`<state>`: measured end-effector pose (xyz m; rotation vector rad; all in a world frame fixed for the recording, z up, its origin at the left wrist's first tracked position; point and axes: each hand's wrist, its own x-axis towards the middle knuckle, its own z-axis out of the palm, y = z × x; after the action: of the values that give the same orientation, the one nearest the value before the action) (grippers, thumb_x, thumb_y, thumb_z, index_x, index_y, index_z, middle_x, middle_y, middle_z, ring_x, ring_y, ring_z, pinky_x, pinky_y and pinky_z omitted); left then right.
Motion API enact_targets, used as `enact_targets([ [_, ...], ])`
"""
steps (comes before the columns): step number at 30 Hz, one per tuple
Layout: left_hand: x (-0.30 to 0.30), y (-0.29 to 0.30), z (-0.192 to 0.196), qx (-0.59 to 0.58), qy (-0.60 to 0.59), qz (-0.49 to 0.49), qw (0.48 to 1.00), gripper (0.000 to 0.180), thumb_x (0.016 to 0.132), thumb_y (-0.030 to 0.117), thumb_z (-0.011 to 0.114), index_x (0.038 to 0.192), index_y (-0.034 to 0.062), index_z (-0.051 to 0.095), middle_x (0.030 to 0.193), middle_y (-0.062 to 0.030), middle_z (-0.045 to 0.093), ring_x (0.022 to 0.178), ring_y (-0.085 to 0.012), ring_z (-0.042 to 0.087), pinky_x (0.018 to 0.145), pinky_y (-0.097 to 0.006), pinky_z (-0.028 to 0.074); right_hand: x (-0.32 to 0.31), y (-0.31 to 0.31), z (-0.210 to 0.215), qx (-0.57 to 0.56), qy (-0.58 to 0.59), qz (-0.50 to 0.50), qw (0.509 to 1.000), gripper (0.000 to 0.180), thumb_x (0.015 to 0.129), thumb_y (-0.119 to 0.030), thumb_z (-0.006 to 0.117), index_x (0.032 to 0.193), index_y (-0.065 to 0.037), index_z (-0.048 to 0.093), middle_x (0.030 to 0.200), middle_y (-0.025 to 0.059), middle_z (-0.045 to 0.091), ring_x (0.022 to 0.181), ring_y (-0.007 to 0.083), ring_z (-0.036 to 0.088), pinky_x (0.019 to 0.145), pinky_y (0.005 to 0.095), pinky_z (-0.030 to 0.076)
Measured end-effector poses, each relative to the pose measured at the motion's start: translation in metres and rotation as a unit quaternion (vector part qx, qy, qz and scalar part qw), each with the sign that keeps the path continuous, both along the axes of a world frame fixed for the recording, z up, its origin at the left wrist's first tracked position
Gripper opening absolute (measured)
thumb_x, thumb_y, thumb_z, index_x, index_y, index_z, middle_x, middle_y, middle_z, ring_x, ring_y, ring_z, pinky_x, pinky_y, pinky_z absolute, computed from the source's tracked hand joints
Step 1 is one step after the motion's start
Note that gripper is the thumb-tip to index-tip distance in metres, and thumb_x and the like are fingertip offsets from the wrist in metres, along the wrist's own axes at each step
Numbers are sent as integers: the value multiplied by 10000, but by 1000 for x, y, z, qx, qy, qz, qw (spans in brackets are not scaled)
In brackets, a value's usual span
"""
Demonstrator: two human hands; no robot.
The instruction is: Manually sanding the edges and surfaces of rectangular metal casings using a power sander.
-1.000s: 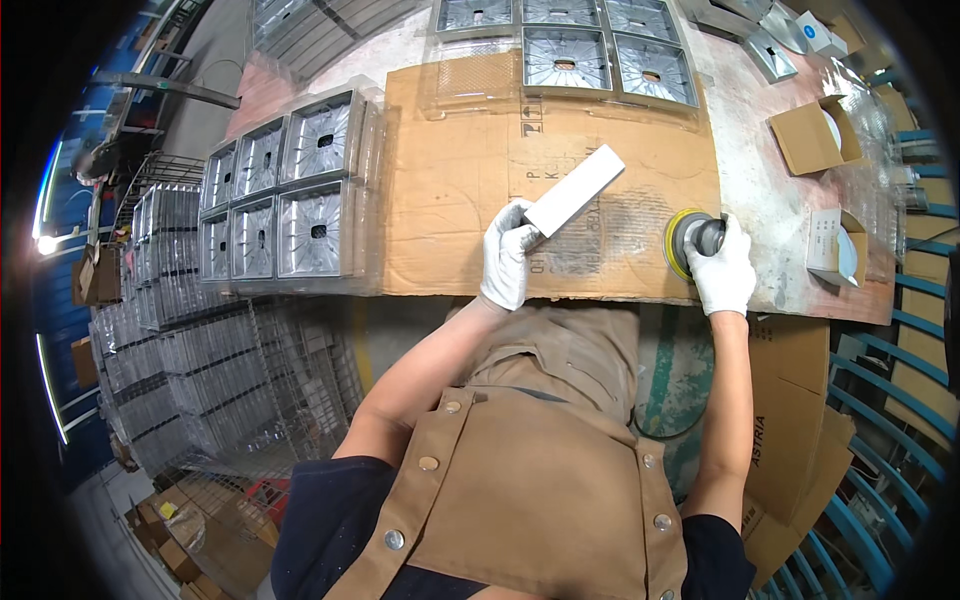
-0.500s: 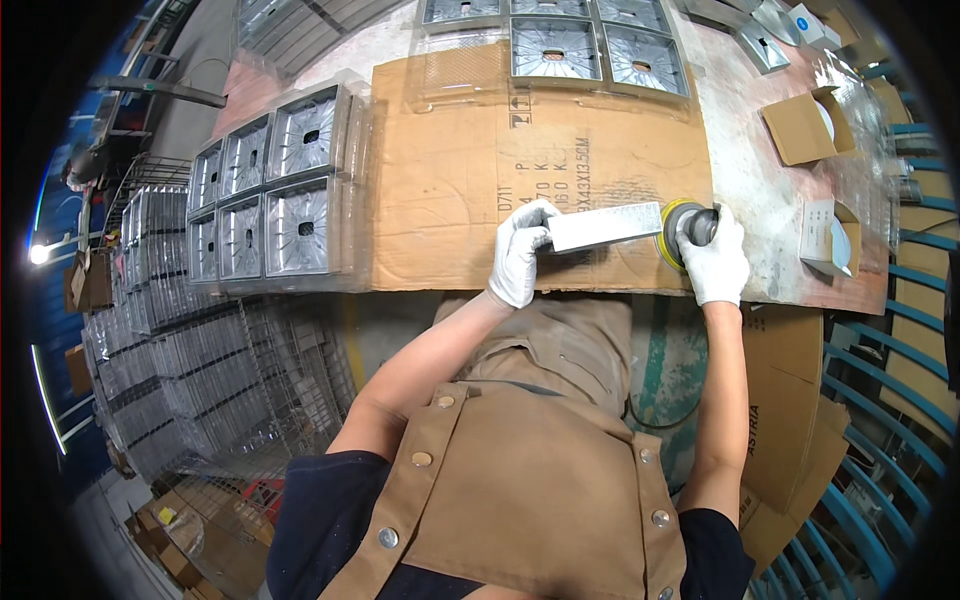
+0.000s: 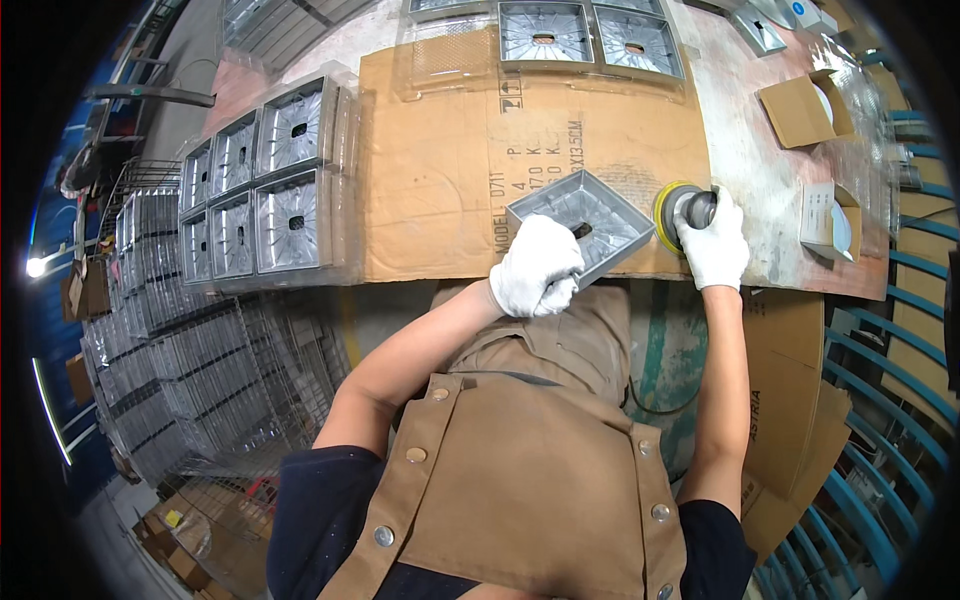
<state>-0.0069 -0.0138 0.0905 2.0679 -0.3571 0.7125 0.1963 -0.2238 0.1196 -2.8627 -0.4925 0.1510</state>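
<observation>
White gloves cover both hands. My left hand [image 3: 540,268] grips the near left edge of a square metal housing [image 3: 607,212], its ribbed hollow side with a dark slot facing up. In my right hand [image 3: 716,245] is a round sander [image 3: 700,209] with a yellow-rimmed pad, held on its side. The pad's rim [image 3: 664,212] is close beside the housing's right corner; whether they touch I cannot tell. Under them lies a flat cardboard sheet [image 3: 430,200] on the bench.
Similar housings sit in a clear plastic tray [image 3: 345,190] at the left and another tray [image 3: 445,70] at the back. Two small open cartons [image 3: 800,115] [image 3: 818,225] with discs stand at the right. Stacked trays [image 3: 200,370] fill a wire cage lower left. Blue curved rails [image 3: 890,440] run along the right.
My left hand has turned the housing from its side edge to hollow side up, with its corner toward the sander. The right hand still holds the sander in nearly the same place.
</observation>
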Motion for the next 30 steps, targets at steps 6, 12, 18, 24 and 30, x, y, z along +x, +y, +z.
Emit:
enact_targets([
  [6, 12, -7, -5, -537, 133, 100, 827, 234, 903, 236, 562, 963, 15, 613, 913, -35, 595, 877, -116, 551, 798, -266, 448, 1, 0, 1, -2, 3, -1, 1000, 782, 800, -442, 795, 1469, -195, 474, 1286, 185, 590, 1104, 409, 659, 951, 478, 534],
  [12, 20, 7, -39, -487, 188, 252, 815, 596, 1079, 492, 424, 835, -15, 620, 713, -74, 589, 702, -133, 529, 693, -303, 444, 8, -10, 13, 65, 1, 8, 998, 786, 746, -370, 859, 1428, -134, 546, 1284, 173, 644, 1178, 335, 638, 1016, 431, 510],
  [18, 30, 5, -54, -465, 165, 266, 829, 574, 1023, 518, 570, 761, 13, 648, 651, -15, 578, 629, -108, 506, 607, -306, 412, -33, 4, 108, 176, -31, 73, 981, 708, 767, -207, 862, 1404, -130, 564, 1276, 168, 662, 1172, 328, 650, 1013, 406, 517],
  [24, 33, 2, -53, -561, 123, 227, 786, 472, 1035, 409, 593, 752, 33, 631, 618, 14, 523, 610, -78, 472, 569, -282, 379, -79, 62, 139, -27, 13, 308, 951, 669, 836, -241, 786, 1442, -233, 504, 1236, 221, 549, 962, 409, 690, 821, 454, 586],
  [30, 32, 5, -70, -427, 152, 265, 851, 475, 1073, 325, 535, 706, 25, 568, 603, 53, 470, 596, -44, 408, 532, -281, 336, -102, 110, 144, -26, 87, 381, 920, 604, 793, -120, 718, 1347, -225, 501, 1093, 255, 516, 829, 447, 670, 727, 510, 570],
])
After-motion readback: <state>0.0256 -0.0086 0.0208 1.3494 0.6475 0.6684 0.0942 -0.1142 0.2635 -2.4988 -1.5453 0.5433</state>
